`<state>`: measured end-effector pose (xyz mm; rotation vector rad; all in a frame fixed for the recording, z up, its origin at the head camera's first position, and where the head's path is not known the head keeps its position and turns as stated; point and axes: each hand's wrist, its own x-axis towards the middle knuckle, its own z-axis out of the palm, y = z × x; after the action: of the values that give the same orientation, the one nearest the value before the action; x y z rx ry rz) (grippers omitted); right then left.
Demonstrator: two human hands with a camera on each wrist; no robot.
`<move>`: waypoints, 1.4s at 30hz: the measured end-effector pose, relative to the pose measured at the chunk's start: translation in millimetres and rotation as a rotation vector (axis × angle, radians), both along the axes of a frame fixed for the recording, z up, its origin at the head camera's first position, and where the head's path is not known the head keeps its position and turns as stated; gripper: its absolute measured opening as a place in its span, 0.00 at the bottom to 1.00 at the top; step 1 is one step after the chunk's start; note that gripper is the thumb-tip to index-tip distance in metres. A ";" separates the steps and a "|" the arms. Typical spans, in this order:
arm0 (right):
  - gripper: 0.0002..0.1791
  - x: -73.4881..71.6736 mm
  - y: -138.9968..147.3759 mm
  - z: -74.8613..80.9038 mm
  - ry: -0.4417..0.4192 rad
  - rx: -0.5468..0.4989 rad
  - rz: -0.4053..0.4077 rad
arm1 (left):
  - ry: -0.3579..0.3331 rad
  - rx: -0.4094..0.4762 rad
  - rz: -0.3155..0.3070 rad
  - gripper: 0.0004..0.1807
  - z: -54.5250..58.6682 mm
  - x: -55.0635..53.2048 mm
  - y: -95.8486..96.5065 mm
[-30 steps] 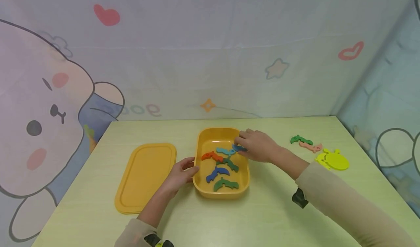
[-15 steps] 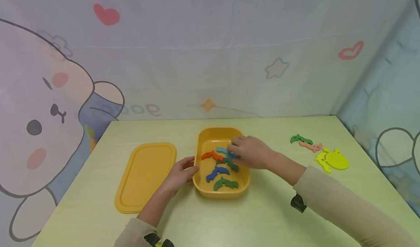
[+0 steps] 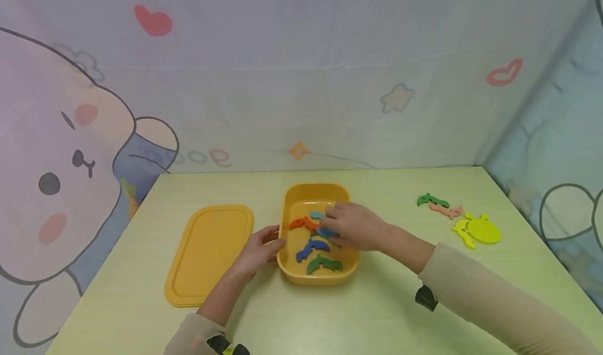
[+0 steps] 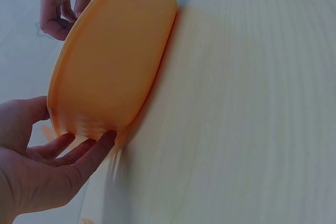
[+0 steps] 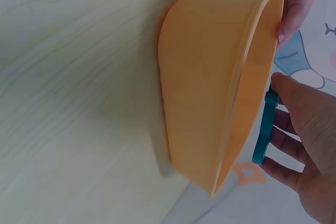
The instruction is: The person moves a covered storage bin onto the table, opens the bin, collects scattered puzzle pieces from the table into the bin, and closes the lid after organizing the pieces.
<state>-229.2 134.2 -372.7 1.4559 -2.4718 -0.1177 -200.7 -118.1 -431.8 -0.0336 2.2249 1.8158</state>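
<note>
My left hand (image 3: pixel 256 250) holds the left side of a yellow box (image 3: pixel 294 278); in the left wrist view its thumb is at the rim and its fingers lie along the outer wall. My right hand (image 3: pixel 358 226) is over the box's right side, pinching a flat blue toy piece (image 5: pixel 266 127) between thumb and fingers. Inside the box lie an orange-red piece (image 3: pixel 301 223), a light blue piece (image 3: pixel 316 215), a dark blue piece (image 3: pixel 312 248) and a green piece (image 3: pixel 325 264), all curved and notched. Another dark green piece is mostly hidden under the right hand.
Yellow lids (image 3: pixel 212 255), apparently stacked, lie left of the box. At the right are a green piece (image 3: pixel 426 200), a pink piece (image 3: pixel 445 210) and a bright yellow round piece (image 3: pixel 485 231) with a smaller yellow piece (image 3: pixel 464 234) against it. A printed cloth (image 3: pixel 330 109) hangs behind the table.
My right hand has moved from the box's back right toward its middle, down and slightly left, carrying the blue piece over the other pieces. The left hand has stayed in place.
</note>
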 end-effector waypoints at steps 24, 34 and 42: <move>0.13 7.5 -6.7 -9.1 -0.055 -0.021 0.032 | 0.009 0.010 -0.023 0.27 14.6 6.5 2.9; 0.19 7.3 -6.1 -10.5 -0.086 -0.043 0.042 | -0.001 0.026 -0.018 0.26 -1.8 -3.3 -0.6; 0.20 8.0 -4.5 -11.3 -0.092 -0.033 0.032 | 0.001 0.024 -0.008 0.27 -7.2 -4.7 -1.8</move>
<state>-221.3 129.8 -384.0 1.5186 -2.5085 -0.0032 -205.4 -119.8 -439.0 -0.0191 2.2008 1.8381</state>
